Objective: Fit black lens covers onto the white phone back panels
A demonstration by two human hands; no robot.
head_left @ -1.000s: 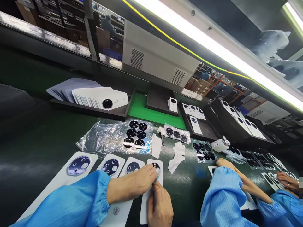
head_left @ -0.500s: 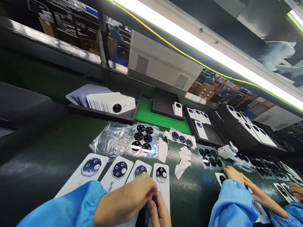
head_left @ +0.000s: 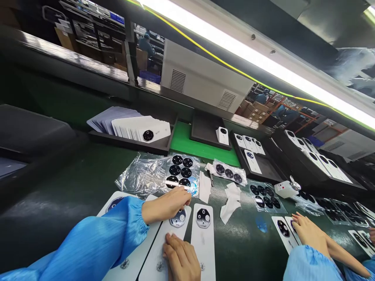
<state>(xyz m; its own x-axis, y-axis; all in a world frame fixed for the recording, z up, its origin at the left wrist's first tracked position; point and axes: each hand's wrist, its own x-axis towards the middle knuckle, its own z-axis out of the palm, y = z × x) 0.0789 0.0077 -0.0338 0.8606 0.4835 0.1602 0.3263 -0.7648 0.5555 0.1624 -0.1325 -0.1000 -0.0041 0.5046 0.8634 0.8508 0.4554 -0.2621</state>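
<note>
My left hand (head_left: 166, 203) reaches in from the left over the top of a white phone back panel (head_left: 159, 249). Its fingers are bent together beside the octagonal camera plate (head_left: 178, 218), and what they hold, if anything, is hidden. My right hand (head_left: 183, 257) lies lower on the same panel, fingers extended together and tips touching its surface. To the right is another white phone back panel (head_left: 203, 244) with a shiny camera plate (head_left: 203, 217). More panels lie to the left, partly under my blue sleeve (head_left: 105, 230).
Behind the panels lie a plastic sheet of black camera plates (head_left: 177, 170), crumpled film (head_left: 140, 173) and white wipes (head_left: 230, 203). A black tray (head_left: 129, 142) holds stacked panels. A white dispenser bottle (head_left: 285, 189) stands right, near a co-worker's hands (head_left: 310, 230) on other panels.
My hands were together low over the panels; now they are apart. My left hand has moved up to the camera plate, and my right hand has flattened onto the panel. The view shifted slightly.
</note>
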